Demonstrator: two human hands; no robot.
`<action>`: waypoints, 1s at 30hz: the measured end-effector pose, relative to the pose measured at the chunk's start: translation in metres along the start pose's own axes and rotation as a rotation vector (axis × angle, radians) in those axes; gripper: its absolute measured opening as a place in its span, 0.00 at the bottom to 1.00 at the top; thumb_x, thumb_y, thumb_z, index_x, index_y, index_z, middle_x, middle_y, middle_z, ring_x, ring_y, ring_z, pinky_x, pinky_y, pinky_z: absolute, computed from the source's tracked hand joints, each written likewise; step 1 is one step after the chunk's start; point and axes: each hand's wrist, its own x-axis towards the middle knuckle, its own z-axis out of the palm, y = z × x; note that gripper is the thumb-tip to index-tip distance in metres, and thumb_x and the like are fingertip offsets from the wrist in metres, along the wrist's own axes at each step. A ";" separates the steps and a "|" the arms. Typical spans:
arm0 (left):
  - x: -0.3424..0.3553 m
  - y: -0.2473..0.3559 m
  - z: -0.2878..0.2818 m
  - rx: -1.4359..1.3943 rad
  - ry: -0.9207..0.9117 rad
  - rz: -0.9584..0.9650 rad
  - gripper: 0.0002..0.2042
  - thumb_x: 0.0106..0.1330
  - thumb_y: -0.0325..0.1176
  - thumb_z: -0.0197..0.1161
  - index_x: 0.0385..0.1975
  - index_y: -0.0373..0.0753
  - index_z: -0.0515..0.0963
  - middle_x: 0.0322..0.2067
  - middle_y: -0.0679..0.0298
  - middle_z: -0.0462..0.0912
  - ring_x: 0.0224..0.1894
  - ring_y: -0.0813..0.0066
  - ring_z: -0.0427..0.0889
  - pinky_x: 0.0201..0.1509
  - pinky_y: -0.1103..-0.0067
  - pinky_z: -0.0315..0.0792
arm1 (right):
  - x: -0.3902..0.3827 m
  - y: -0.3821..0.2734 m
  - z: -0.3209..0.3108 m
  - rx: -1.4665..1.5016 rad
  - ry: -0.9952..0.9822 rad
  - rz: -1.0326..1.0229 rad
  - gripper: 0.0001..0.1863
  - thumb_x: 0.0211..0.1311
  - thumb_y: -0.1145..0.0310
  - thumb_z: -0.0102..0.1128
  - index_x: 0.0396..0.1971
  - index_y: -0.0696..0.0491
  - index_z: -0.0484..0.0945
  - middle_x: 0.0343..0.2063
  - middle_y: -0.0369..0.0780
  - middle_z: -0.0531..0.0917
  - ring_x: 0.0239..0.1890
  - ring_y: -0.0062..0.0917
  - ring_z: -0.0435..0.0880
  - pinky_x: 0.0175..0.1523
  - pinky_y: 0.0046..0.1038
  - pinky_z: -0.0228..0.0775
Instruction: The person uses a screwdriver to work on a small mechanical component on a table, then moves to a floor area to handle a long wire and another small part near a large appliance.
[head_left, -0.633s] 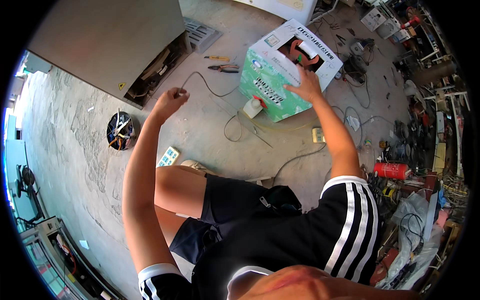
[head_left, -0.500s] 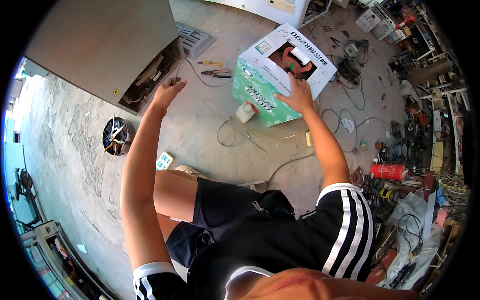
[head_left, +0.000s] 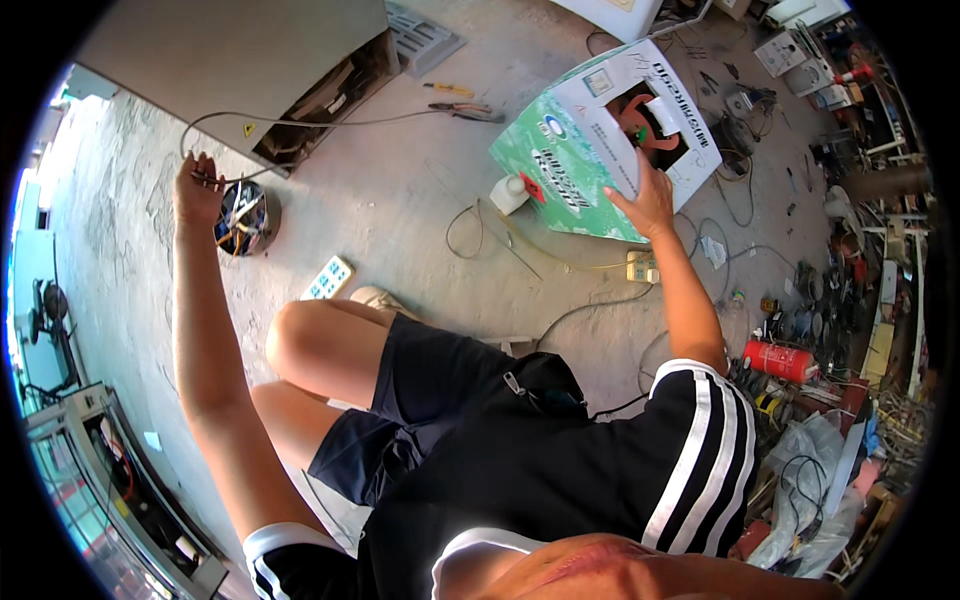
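My left hand (head_left: 200, 188) is closed on a thin grey cable (head_left: 330, 123), out to the left beside the metal cabinet (head_left: 230, 60). From the fingers the cable arches up and runs right across the cabinet's front toward the pliers (head_left: 465, 111); a short end sticks out below. On the right, my right hand (head_left: 650, 203) grips a green and white cardboard box (head_left: 565, 165) at its cut-out opening, with the thumb on the green side. An orange-red part (head_left: 655, 133) shows inside. A small white bottle (head_left: 510, 195) stands against the box.
Below my left hand is a round black tub of tools (head_left: 262, 225). A power strip (head_left: 328, 278) lies near my knee, and a yellow knife (head_left: 448, 90) by the pliers. Loose wires cross the floor. Clutter and a red fire extinguisher (head_left: 778, 361) line the right side.
My left hand has swung left, away from the cabinet's open base, drawing the cable into a long arch. My right hand keeps its hold on the box. The whole view has shifted somewhat.
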 end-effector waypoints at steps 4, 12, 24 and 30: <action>-0.029 0.000 -0.042 0.138 0.040 0.089 0.11 0.64 0.47 0.64 0.35 0.48 0.78 0.34 0.77 0.80 0.45 0.82 0.76 0.53 0.74 0.62 | -0.002 0.002 0.000 -0.018 -0.063 0.035 0.50 0.48 0.41 0.67 0.64 0.58 0.60 0.46 0.51 0.80 0.47 0.45 0.77 0.58 0.44 0.60; -0.105 -0.020 -0.086 0.631 -0.095 0.181 0.24 0.65 0.52 0.61 0.56 0.44 0.72 0.35 0.70 0.78 0.37 0.81 0.77 0.47 0.79 0.69 | 0.058 -0.013 0.032 -0.113 -0.054 -0.026 0.52 0.47 0.34 0.62 0.62 0.60 0.62 0.52 0.54 0.76 0.54 0.47 0.75 0.62 0.43 0.59; -0.199 -0.044 -0.060 1.463 -0.411 0.563 0.15 0.67 0.43 0.61 0.40 0.36 0.79 0.32 0.59 0.80 0.35 0.72 0.77 0.43 0.74 0.72 | 0.080 -0.188 0.130 0.513 -0.031 -0.222 0.37 0.54 0.58 0.67 0.63 0.55 0.64 0.57 0.55 0.71 0.58 0.45 0.71 0.61 0.40 0.64; -0.209 -0.066 -0.064 1.386 -0.668 0.852 0.10 0.66 0.37 0.62 0.31 0.35 0.79 0.29 0.54 0.80 0.31 0.58 0.78 0.38 0.69 0.72 | 0.071 -0.389 0.185 1.948 -1.316 0.943 0.35 0.72 0.44 0.40 0.55 0.66 0.62 0.47 0.51 0.79 0.52 0.38 0.78 0.61 0.51 0.65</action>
